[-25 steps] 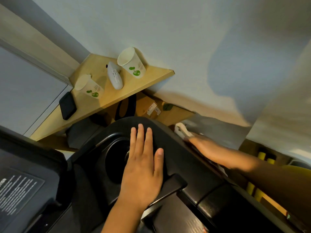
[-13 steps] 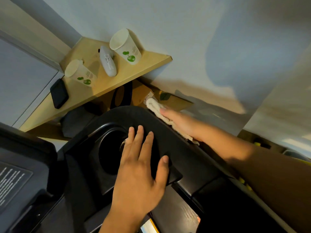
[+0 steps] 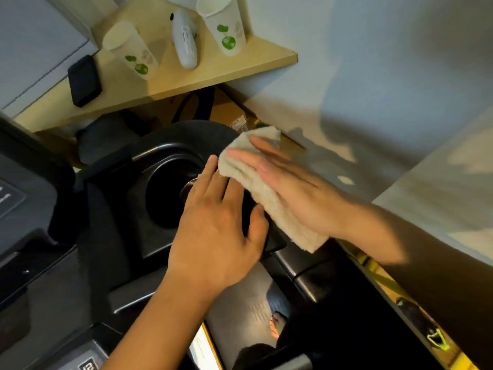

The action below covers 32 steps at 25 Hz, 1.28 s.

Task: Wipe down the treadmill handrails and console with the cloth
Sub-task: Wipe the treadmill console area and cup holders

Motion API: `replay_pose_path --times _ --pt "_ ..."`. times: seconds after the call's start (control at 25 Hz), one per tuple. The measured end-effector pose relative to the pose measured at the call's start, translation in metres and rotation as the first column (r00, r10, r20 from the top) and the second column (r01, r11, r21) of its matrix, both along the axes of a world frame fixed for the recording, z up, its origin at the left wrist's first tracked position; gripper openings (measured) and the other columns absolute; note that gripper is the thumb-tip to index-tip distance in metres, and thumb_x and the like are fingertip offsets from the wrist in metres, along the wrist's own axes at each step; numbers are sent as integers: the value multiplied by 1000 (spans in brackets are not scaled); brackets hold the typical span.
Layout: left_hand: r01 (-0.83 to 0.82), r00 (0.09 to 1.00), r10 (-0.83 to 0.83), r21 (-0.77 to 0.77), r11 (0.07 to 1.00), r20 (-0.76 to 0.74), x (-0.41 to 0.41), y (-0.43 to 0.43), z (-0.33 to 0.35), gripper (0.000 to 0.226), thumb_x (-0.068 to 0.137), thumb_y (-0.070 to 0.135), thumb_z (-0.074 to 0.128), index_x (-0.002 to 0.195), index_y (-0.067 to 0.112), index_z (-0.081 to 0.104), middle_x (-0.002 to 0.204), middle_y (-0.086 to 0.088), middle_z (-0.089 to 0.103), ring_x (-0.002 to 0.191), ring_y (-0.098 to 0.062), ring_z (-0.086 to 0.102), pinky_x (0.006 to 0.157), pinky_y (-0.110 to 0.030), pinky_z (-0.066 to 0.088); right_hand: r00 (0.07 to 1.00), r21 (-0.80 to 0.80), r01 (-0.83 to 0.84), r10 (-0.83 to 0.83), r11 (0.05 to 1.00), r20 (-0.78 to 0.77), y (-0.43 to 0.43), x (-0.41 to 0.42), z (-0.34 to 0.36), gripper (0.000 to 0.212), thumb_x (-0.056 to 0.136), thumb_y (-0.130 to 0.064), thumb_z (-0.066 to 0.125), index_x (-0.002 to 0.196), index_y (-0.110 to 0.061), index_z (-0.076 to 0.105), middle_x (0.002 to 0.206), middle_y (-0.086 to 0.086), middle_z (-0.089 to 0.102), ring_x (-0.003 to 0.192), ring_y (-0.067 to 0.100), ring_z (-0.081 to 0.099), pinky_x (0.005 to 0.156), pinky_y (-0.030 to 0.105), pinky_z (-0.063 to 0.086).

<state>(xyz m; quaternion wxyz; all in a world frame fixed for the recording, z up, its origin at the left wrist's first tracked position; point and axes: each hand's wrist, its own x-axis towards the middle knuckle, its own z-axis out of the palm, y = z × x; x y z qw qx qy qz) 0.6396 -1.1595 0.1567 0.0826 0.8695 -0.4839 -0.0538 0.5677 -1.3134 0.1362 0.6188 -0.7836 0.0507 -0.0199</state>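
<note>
On my feed the right hand (image 3: 293, 188) lies flat, fingers straight, pressing the beige cloth (image 3: 266, 204) onto the rounded right edge of the black console (image 3: 192, 132). The left hand (image 3: 218, 236) rests open on the console, fingers straight and slightly spread, between the cup holder (image 3: 162, 193) and the cloth, its fingertips just beside the cloth's edge

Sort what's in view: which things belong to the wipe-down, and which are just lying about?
Job: cloth, pressed under right hand; console; left hand resting on it.
Lying about: left paper cup, right paper cup, white handheld device, black phone, all on the wooden shelf.
</note>
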Motion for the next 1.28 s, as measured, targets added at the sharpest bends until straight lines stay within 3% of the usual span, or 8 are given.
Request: replay_pose_path --times 0.16,0.28,0.48,0.64,0.88,1.08,1.16,1.28 --pt "-119 991 121 39 992 -48 -7 0 3 70 96 46 38 155 11 24 161 -11 23 151 -21 17 122 -40 23 999 -375 34 -36 926 3 -2 88 -2 39 103 -42 33 140 -49 42 161 -13 16 149 13 11 121 42 12" --pt "-131 991 133 154 979 -4 -16 39 3 69 97 59 14 158 26 11 166 3 5 150 -10 6 124 -37 14 999 -495 40 -53 868 -12 4 80 -4 38 102 -44 30 136 -52 46 161 -19 16 148 19 13 121 45 11" --pt "-299 952 306 291 909 25 -2 105 19 91 83 70 -6 153 26 30 162 -1 25 151 -17 18 124 -35 12 992 -636 -38 105 771 68 15 -35 -10 47 98 -49 21 140 -47 43 160 -23 13 151 16 0 120 40 6" --pt "-333 943 325 254 908 75 -5 95 15 88 83 68 -9 152 29 30 161 -2 27 151 -22 18 119 -38 23 995 -753 -75 96 654 -16 14 43 2 46 100 -45 23 142 -44 42 160 -18 14 150 31 4 119 43 8" --pt "-257 964 267 280 925 1 -8 103 19 72 94 64 7 153 27 27 163 -2 22 151 -24 15 123 -44 14 999 -759 36 -24 650 26 29 44 3 58 100 -42 14 151 -21 31 163 4 15 149 28 14 119 48 19" --pt "-295 939 244 205 933 242 -48 135 7 70 98 59 24 157 23 12 165 -6 13 152 -30 8 119 -60 -6 991 -612 27 -101 790 -86 49 -63 4 51 100 -41 22 151 -37 17 155 -30 5 131 -27 -8 100 -6 -6" --pt "-376 897 332 109 920 291 -69 148 1 68 96 58 23 156 26 18 164 -6 18 152 -32 11 118 -62 -3 997 -692 -11 -46 722 -64 62 -109 0 54 98 -44 19 151 -40 9 148 -45 -8 130 -28 -14 103 -4 -8" --pt "-411 882 388 33 911 267 -73 150 -2 68 95 59 26 156 29 20 164 -4 16 152 -32 9 117 -63 -2 993 -794 -43 110 607 30 56 -121 -7 51 103 -38 22 153 -31 15 156 -33 -1 146 -8 -3 120 22 2"
